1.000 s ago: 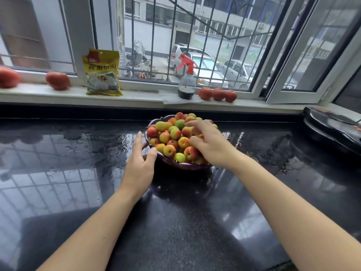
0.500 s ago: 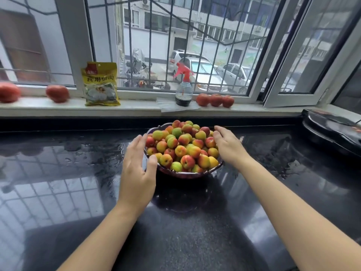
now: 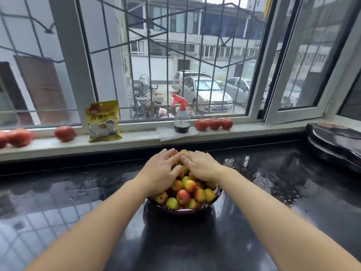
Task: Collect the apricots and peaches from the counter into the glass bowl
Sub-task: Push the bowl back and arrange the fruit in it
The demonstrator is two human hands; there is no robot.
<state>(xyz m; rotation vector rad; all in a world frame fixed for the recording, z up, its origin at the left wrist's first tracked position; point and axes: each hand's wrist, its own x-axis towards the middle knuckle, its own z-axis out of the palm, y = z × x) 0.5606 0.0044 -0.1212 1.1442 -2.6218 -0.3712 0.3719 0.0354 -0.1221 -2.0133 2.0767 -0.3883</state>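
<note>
Glass bowl [image 3: 183, 211] sits on the black wet table [image 3: 58, 202], lower centre of the frame, heaped with small apricots and peaches [image 3: 187, 192] — red, yellow and green mix, piled above the rim. Only the near rim of the bowl shows; the far half is covered by the hands.

Left hand [image 3: 161, 174] lies palm down on the far-left part of the heap, fingers spread and nearly straight, thumb out toward centre. Right hand [image 3: 201, 165] lies palm down on the far-right part, fingers straight and pointing left. Fingertips of both meet at the top of the pile. Neither hand is gripping a fruit as far as shows — both flat, pressing on the pile. Both forearms are bare and run in from the bottom corners of the frame.

Around it: white windowsill [image 3: 136, 136] across the middle of the frame, behind the table. On it, left to right: larger red fruits [image 3: 19, 136] at the far left edge, a single red fruit [image 3: 64, 133], a yellow packet [image 3: 104, 121] leaning on the window frame, a spray bottle [image 3: 181, 118] with a red trigger standing on a white cloth [image 3: 172, 133], then three red fruits [image 3: 214, 123] in a row, touching. Dark glossy appliance [image 3: 336, 141] at the right edge on the table. Window bars and parked cars beyond.
</note>
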